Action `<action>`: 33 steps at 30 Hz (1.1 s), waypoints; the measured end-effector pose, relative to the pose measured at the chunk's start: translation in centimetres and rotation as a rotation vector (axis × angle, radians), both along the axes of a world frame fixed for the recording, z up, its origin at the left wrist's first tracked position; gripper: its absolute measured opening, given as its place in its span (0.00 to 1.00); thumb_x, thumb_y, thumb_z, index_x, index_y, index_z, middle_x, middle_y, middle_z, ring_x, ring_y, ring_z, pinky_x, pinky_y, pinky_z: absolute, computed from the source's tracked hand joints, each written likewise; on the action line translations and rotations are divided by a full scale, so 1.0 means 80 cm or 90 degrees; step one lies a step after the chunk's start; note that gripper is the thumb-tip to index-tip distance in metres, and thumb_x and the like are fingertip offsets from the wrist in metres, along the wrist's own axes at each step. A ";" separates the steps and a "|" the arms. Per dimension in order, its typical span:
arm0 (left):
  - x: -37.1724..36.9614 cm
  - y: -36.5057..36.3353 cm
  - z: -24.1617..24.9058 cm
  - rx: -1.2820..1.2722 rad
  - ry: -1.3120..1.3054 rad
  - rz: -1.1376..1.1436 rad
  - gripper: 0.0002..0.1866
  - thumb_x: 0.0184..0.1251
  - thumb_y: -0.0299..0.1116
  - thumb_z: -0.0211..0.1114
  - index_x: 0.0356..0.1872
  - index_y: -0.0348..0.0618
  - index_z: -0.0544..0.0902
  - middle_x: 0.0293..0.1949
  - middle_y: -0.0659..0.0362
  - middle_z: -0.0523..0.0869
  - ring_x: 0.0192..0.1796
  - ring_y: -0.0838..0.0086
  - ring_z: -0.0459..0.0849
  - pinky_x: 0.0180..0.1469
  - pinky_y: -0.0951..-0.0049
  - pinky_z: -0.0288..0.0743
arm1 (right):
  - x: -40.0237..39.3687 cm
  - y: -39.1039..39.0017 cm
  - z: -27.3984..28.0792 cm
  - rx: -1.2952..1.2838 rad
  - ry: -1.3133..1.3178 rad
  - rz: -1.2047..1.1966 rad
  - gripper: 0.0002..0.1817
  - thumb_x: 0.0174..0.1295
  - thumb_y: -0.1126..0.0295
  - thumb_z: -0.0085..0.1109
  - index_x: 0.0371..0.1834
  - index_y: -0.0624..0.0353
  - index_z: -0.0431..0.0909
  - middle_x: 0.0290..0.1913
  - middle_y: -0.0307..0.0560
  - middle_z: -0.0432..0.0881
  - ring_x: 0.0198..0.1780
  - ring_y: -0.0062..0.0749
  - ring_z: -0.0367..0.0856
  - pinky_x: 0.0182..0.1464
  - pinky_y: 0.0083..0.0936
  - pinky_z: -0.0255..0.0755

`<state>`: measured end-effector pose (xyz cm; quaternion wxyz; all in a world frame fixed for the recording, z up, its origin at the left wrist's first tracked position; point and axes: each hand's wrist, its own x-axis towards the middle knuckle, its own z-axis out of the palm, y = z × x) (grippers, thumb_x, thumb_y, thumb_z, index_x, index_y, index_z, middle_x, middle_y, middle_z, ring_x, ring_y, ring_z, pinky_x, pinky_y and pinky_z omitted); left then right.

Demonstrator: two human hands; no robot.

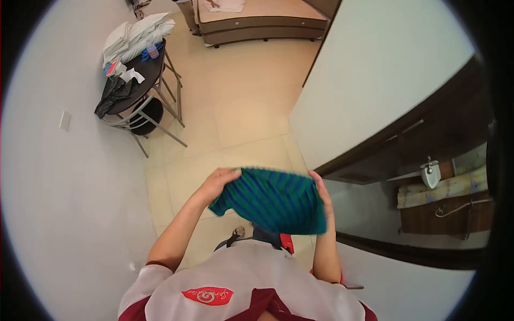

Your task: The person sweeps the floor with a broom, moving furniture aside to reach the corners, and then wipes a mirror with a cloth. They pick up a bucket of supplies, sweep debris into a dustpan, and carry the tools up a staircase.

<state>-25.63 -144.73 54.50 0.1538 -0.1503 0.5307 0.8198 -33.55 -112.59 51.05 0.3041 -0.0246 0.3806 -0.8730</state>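
A green cloth with blue stripes [273, 200] hangs stretched between my two hands, in front of my chest and above the tiled floor. My left hand [217, 184] grips its upper corner on the left side of the view, thumb on top. At the opposite upper corner, my right hand [322, 195] holds the cloth, with its fingers partly hidden behind the fabric. The lower edge of the cloth hangs loose and looks slightly blurred.
A dark table [144, 69] at the left wall bears white pillows [136, 40], a bottle and a black bag. A chair [150, 115] stands beside it. Ahead is a bed [262, 24] with a person's leg [188, 16] nearby. A doorway on the right shows a bathroom sink [430, 175].
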 end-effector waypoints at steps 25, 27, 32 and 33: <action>-0.594 -0.273 -0.124 0.103 -0.079 0.523 0.14 0.74 0.38 0.55 0.48 0.37 0.76 0.47 0.56 0.82 0.50 0.71 0.80 0.57 0.70 0.71 | -0.730 -0.377 -0.123 0.286 -0.043 0.126 0.35 0.56 0.75 0.66 0.68 0.55 0.62 0.49 0.49 0.80 0.48 0.31 0.80 0.53 0.30 0.73; -0.659 -0.311 -0.142 0.119 -0.049 0.499 0.15 0.74 0.38 0.54 0.49 0.36 0.76 0.47 0.57 0.82 0.51 0.72 0.79 0.58 0.72 0.69 | -0.798 -0.382 -0.115 0.297 -0.067 0.027 0.34 0.58 0.73 0.65 0.68 0.54 0.61 0.45 0.49 0.82 0.44 0.30 0.80 0.51 0.29 0.73; -0.873 -0.358 -0.093 -0.289 0.110 0.348 0.09 0.68 0.31 0.63 0.39 0.34 0.83 0.59 0.54 0.75 0.61 0.69 0.72 0.65 0.67 0.63 | -0.929 -0.388 -0.092 0.374 0.080 0.021 0.19 0.60 0.67 0.64 0.55 0.54 0.79 0.47 0.42 0.82 0.50 0.23 0.76 0.53 0.22 0.69; -0.917 -0.370 -0.085 -0.328 0.167 0.299 0.09 0.68 0.31 0.63 0.39 0.35 0.83 0.59 0.54 0.75 0.61 0.68 0.72 0.66 0.66 0.63 | -0.945 -0.393 -0.077 0.438 0.158 0.036 0.19 0.59 0.65 0.65 0.55 0.54 0.79 0.48 0.44 0.82 0.50 0.25 0.77 0.53 0.23 0.69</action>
